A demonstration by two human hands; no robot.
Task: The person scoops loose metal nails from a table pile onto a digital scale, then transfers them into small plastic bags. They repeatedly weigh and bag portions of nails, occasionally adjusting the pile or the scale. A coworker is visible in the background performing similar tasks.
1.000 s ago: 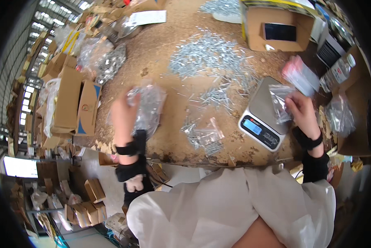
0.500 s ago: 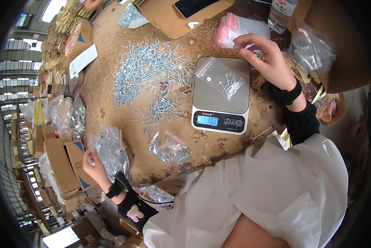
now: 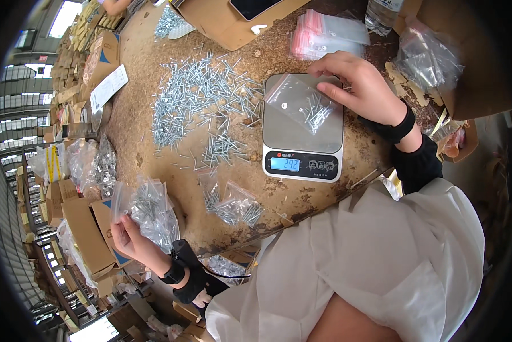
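A clear zip bag with several screws point(image 3: 315, 114) lies on the plate of a white digital kitchen scale point(image 3: 303, 140), whose blue display is lit. My right hand point(image 3: 365, 88) hovers at the plate's upper right with thumb and fingers apart, holding nothing; its fingertips are close to the bag. At the lower left, my left hand point(image 3: 135, 242) pinches the lower edge of a clear zip bag point(image 3: 120, 199). That bag stands beside a heap of screw-filled bags point(image 3: 151, 211). Loose silver screws point(image 3: 193, 105) are spread in a large pile left of the scale.
Two small filled bags point(image 3: 236, 205) lie below the screw pile. Empty red-edged zip bags point(image 3: 327, 34) are stacked behind the scale, near a water bottle point(image 3: 383, 16). A cardboard piece point(image 3: 222, 25) carries a phone point(image 3: 253, 7) and a white earbud point(image 3: 259, 29). Cardboard boxes point(image 3: 85, 231) stand at left.
My right hand has come down and left over the scale's edge. My left hand has moved slightly lower and now has a clear bag at its fingertips. The scale's reading has dropped slightly.
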